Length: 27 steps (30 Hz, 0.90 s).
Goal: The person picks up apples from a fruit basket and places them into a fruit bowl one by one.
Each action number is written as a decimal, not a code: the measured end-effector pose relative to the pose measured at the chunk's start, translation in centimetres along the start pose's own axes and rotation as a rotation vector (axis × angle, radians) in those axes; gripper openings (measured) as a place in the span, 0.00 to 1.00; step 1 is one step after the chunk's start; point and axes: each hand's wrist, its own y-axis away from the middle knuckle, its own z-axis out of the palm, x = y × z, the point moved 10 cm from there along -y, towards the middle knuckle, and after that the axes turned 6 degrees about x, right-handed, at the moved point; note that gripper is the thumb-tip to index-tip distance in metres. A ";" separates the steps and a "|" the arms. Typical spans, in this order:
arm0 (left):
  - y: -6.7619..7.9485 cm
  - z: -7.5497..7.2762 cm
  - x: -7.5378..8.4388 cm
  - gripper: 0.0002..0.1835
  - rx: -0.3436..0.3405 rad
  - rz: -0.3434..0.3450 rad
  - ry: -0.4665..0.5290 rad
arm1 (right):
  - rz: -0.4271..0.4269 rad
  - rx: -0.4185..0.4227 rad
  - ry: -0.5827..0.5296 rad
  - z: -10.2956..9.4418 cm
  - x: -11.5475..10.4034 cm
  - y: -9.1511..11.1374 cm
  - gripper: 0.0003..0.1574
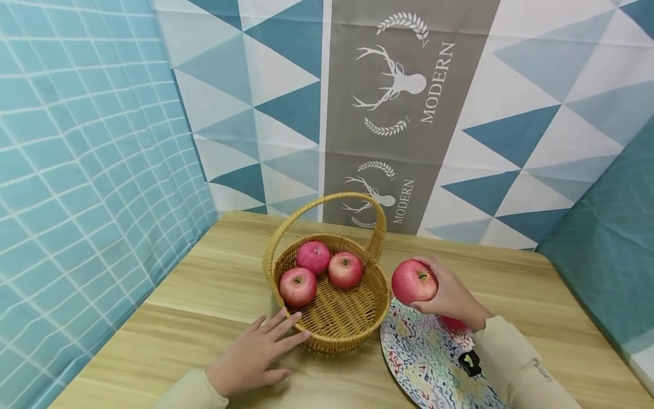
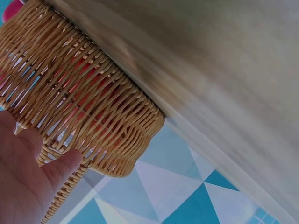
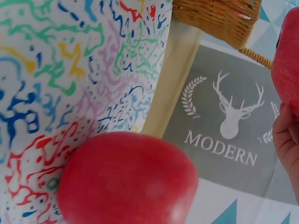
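Note:
A wicker basket [image 1: 339, 341] with a tall arched handle stands on the table, and three red apples lie in its far and left part. My right hand [image 1: 449, 292] grips another red apple [image 1: 413, 282] just right of the basket's rim, above a colourful patterned mat. Under that wrist a further apple [image 3: 131, 179] rests on the mat, mostly hidden in the head view. My left hand [image 1: 258, 355] is at the basket's near left side, fingers extended towards its rim; the left wrist view shows it close to the woven wall [image 2: 88, 98].
The round patterned mat [image 1: 416, 363] lies on the wooden table [image 1: 204, 289], with a black mark near my right sleeve. Blue tiled cloth [image 1: 92, 142] rises on the left. A patterned backdrop with deer heads and the word MODERN [image 1: 436, 82] hangs behind.

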 end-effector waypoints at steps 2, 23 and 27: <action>0.0 -0.1 -0.1 0.36 0.007 0.007 -0.002 | 0.021 0.015 0.020 -0.5 0.2 0.3 0.51; -0.9 -1.4 0.3 0.29 0.036 0.094 -0.126 | 0.042 0.083 0.130 -4.0 1.9 3.8 0.53; -1.0 -1.4 0.5 0.29 0.049 0.106 -0.147 | 0.034 0.093 0.143 -4.4 2.3 4.8 0.52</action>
